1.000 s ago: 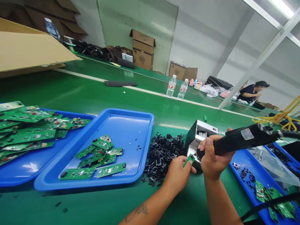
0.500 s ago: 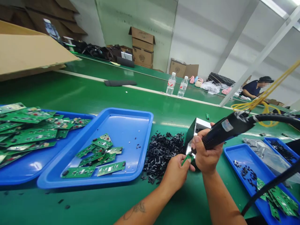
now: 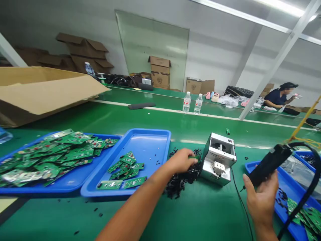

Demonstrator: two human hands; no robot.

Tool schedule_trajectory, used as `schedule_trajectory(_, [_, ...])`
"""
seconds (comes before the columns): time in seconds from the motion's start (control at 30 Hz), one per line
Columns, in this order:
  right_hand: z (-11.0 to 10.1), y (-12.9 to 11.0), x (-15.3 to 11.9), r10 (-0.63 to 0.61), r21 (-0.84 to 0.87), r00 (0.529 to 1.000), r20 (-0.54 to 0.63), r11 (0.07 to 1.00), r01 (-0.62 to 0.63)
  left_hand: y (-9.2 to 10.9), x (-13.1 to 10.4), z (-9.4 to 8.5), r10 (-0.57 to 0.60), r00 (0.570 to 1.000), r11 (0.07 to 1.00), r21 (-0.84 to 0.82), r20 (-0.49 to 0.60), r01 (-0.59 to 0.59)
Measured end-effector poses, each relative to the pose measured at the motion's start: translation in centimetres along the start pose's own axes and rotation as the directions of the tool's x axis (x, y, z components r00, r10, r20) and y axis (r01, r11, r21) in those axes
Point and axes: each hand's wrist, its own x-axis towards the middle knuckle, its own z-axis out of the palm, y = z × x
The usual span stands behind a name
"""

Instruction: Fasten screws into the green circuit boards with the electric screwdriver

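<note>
Small green board [image 3: 195, 157] mostly hiding in left hand [image 3: 185, 160], fingers pinching it nearly closed above black parts [image 3: 175, 187], beside white machine [image 3: 217, 162]. Right hand [image 3: 263, 197] loosely gripping black driver [image 3: 269, 164], which is covering fingers from me. Right tray [image 3: 288, 189] running out of view.

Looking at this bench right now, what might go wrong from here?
The left hand holds a green circuit board at the pile of black parts, so it might scatter some. The right hand holds a black power tool with its thin tip bare, which could scratch something it brushes. The tool's cord loops past the blue tray at right and might snag.
</note>
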Motion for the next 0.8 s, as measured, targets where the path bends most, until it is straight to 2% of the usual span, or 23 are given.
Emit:
schedule_trajectory(0.07, [-0.5,0.9,-1.0,-0.102,-0.128,0.995,-0.012,0.987,0.1,0.7,3.4,-0.9,0.022,0.999,0.999,-0.033,-0.048,-0.023])
schedule_trajectory(0.13, [-0.6,1.3,-2.4,-0.191,-0.266,0.981,0.016,0.945,0.188,1.1,5.8,-1.9,0.056,0.99,0.997,-0.048,-0.13,-0.062])
schedule_trajectory(0.17, [-0.5,1.3,-3.2,-0.217,-0.31,0.975,0.053,0.924,0.223,1.2,6.3,-2.6,0.072,0.984,0.996,-0.041,-0.164,-0.08])
schedule_trajectory(0.23, [-0.1,1.2,-5.0,-0.237,-0.321,0.953,0.191,0.902,0.289,1.0,6.0,-4.1,0.097,0.972,0.995,-0.011,-0.212,-0.101])
schedule_trajectory(0.3, [0.6,1.0,-6.7,-0.241,-0.242,0.887,0.393,0.904,0.353,0.4,3.9,-5.7,0.103,0.967,0.995,0.033,-0.233,-0.098])
schedule_trajectory(0.37, [1.7,0.9,-8.1,-0.224,-0.151,0.793,0.567,0.918,0.367,-0.7,0.8,-7.5,0.089,0.968,0.992,0.107,-0.237,-0.065])
schedule_trajectory(0.43, [3.2,0.8,-8.8,-0.16,-0.139,0.731,0.664,0.934,0.33,-2.3,-2.6,-9.2,0.055,0.967,0.957,0.29,-0.249,0.02])
schedule_trajectory(0.5, [4.8,0.6,-9.1,-0.032,-0.247,0.713,0.701,0.926,0.284,-4.3,-5.9,-10.6,-0.044,0.944,0.887,0.422,-0.326,0.188])
schedule_trajectory(0.6, [7.0,0.3,-8.9,0.177,-0.464,0.693,0.699,0.849,0.252,-7.3,-9.9,-11.6,-0.198,0.902,0.795,0.474,-0.384,0.377])
schedule_trajectory(0.7, [8.7,0.2,-8.8,0.305,-0.58,0.669,0.678,0.78,0.234,-9.5,-12.3,-11.4,-0.281,0.88,0.772,0.454,-0.382,0.444])
schedule_trajectory(0.8, [9.6,0.5,-8.9,0.348,-0.605,0.669,0.657,0.772,0.193,-10.4,-13.2,-10.7,-0.291,0.886,0.783,0.442,-0.361,0.437])
